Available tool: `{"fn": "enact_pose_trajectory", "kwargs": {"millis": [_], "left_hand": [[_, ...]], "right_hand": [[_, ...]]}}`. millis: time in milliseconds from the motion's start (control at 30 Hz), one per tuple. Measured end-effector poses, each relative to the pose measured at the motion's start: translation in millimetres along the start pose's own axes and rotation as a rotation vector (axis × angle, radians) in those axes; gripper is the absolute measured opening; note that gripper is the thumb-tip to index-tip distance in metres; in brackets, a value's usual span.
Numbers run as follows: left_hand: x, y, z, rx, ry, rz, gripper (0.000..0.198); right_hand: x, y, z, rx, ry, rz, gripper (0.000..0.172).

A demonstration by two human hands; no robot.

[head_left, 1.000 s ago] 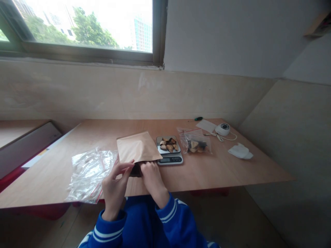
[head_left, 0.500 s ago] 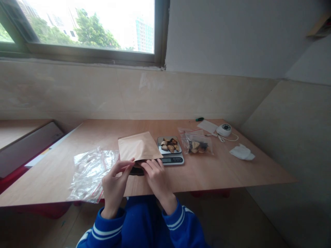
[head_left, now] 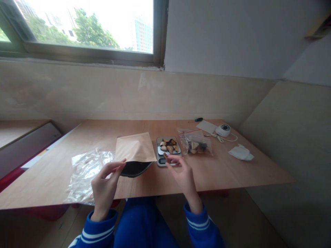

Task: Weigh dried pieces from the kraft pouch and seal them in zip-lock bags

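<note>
My left hand (head_left: 107, 182) pinches the near left edge of a brown paper bag (head_left: 136, 147), whose dark mouth gapes toward me. Between the thumb and fingers of my right hand (head_left: 182, 174) is a small brown dried piece (head_left: 166, 157), perhaps a mushroom. That hand hovers over the front of a kitchen scale (head_left: 159, 164), partly covering its display. Several similar dried pieces (head_left: 170, 148) lie on the scale's plate.
Clear plastic bags (head_left: 84, 172) lie at the left. Right of the scale is a zip bag (head_left: 198, 147) of dried pieces. Farther right are a white device with a cable (head_left: 222, 130), a white crumpled tissue (head_left: 241, 152), a paper sheet (head_left: 207, 126) and a green object (head_left: 199, 119).
My right hand has left the bag's mouth and moved right to the scale, now holding a dried piece. The bag's opening shows wider, with my left hand still on its edge.
</note>
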State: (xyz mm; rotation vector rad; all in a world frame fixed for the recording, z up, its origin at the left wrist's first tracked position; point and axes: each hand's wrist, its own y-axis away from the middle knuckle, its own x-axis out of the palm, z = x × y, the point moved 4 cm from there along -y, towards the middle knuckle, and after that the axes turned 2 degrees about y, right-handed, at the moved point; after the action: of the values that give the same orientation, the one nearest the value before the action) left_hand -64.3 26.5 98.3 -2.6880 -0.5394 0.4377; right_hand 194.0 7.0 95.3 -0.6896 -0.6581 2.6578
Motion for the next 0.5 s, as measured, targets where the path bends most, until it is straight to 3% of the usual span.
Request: {"fn": "enact_pose_trajectory", "kwargs": {"millis": [67,167,333,500], "left_hand": [[0.1,0.2,0.9,0.003,-0.006,0.006,0.023],[1.4,1.8,1.4,0.007,-0.005,0.024,0.022],[0.5,2.8,-0.1,0.016,-0.007,0.045,0.020],[-0.9,1.8,-0.8,0.025,-0.015,0.047,0.020]], "right_hand": [[5.3,-10.7,-25.7,0.061,0.081,-0.040,0.019],[22.6,-26.0,-47.3,0.027,0.269,0.003,0.016],[48.1,-38.4,-49.6,-0.098,0.574,0.122,0.020],[51.1,-38.6,-50.5,-0.096,0.702,0.114,0.023]]}}
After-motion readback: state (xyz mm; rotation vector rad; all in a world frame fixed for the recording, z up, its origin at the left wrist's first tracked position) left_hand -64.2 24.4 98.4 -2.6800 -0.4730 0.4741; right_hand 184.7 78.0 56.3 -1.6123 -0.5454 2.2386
